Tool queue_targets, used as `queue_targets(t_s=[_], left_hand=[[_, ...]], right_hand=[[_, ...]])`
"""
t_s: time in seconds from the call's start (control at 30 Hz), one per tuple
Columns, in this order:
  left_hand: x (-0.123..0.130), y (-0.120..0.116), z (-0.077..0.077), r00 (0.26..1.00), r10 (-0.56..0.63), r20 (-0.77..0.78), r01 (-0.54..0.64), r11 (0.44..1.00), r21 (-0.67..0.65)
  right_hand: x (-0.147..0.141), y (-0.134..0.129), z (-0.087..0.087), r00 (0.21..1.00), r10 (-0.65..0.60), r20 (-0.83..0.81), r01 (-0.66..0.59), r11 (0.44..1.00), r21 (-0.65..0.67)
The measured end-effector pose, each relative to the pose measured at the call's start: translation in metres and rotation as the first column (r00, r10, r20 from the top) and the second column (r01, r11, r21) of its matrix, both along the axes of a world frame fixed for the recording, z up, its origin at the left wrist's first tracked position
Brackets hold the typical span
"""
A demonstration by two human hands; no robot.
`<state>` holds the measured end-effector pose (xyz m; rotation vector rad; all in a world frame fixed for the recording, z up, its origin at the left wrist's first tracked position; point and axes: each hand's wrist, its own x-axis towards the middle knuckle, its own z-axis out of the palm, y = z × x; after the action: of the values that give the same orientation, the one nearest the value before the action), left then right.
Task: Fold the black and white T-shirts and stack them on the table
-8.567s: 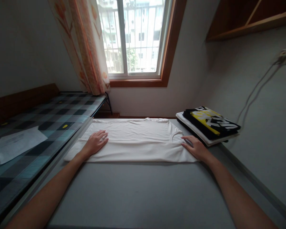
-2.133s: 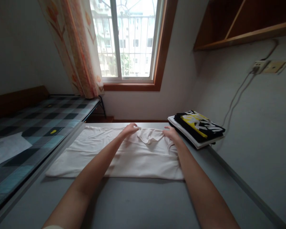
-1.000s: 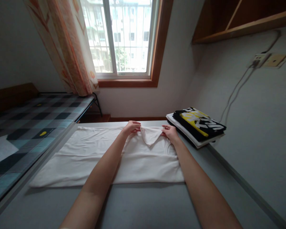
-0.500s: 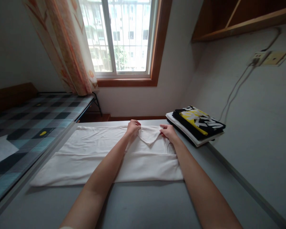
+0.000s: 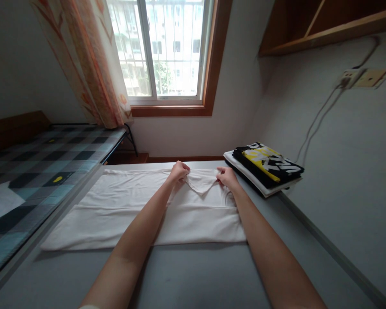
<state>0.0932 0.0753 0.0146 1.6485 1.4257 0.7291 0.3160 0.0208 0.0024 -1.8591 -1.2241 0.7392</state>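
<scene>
A white garment (image 5: pixel 116 223) lies flat on the grey table (image 5: pixel 193 279), with long folds running from left to right. Near its far edge, a pointed flap of the same cloth (image 5: pixel 201 182) is folded over toward me. The fingers of my left hand (image 5: pixel 179 171) are closed on the cloth at the flap's left corner. At the flap's right corner, my right hand (image 5: pixel 227 177) pinches the cloth between thumb and fingers. Both forearms reach across the garment.
A stack of folded clothes (image 5: pixel 265 169), black and yellow on top, stands at the table's far right by the wall. A bed with a checked cover (image 5: pixel 70 159) is on the left. Cords (image 5: pixel 318 118) hang from a wall socket (image 5: pixel 350 78) below a wooden shelf (image 5: pixel 328 36).
</scene>
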Motion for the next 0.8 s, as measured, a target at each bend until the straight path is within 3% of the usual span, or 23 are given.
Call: queue_targets(t_s=[0.13, 0.2, 0.23, 0.3, 0.37, 0.43, 0.47, 0.63, 0.8], left_hand=[[-0.001, -0.001, 0.004, 0.998, -0.057, -0.008, 0.057, 0.998, -0.021], [-0.003, 0.000, 0.006, 0.996, -0.086, -0.014, 0.086, 0.996, -0.033], [-0.005, 0.001, 0.008, 0.995, -0.103, -0.019, 0.102, 0.994, -0.039], [-0.009, 0.003, 0.011, 0.991, -0.136, -0.015, 0.135, 0.989, -0.053], [-0.016, 0.004, 0.015, 0.986, -0.167, 0.013, 0.168, 0.983, -0.071], [-0.022, 0.004, 0.018, 0.982, -0.185, 0.042, 0.188, 0.976, -0.111], [-0.025, 0.004, 0.020, 0.981, -0.187, 0.048, 0.192, 0.972, -0.139], [-0.035, 0.003, 0.025, 0.975, -0.198, 0.097, 0.214, 0.955, -0.205], [-0.039, 0.002, 0.029, 0.928, -0.367, 0.067, 0.373, 0.908, -0.188]], right_hand=[[-0.007, -0.009, 0.018, 0.935, -0.055, 0.351, 0.057, 0.998, 0.005], [-0.014, -0.014, 0.031, 0.891, 0.031, 0.452, -0.010, 0.999, -0.050], [-0.018, -0.016, 0.037, 0.870, 0.139, 0.474, -0.100, 0.989, -0.106], [-0.028, -0.020, 0.048, 0.788, 0.432, 0.439, -0.353, 0.901, -0.252], [-0.038, -0.023, 0.056, 0.656, 0.678, 0.332, -0.565, 0.733, -0.380], [-0.046, -0.026, 0.059, 0.549, 0.791, 0.270, -0.648, 0.606, -0.461], [-0.049, -0.028, 0.060, 0.519, 0.810, 0.274, -0.650, 0.582, -0.489], [-0.054, -0.031, 0.058, 0.496, 0.787, 0.367, -0.576, 0.614, -0.540], [-0.055, -0.030, 0.054, 0.480, 0.768, 0.424, -0.571, 0.640, -0.514]])
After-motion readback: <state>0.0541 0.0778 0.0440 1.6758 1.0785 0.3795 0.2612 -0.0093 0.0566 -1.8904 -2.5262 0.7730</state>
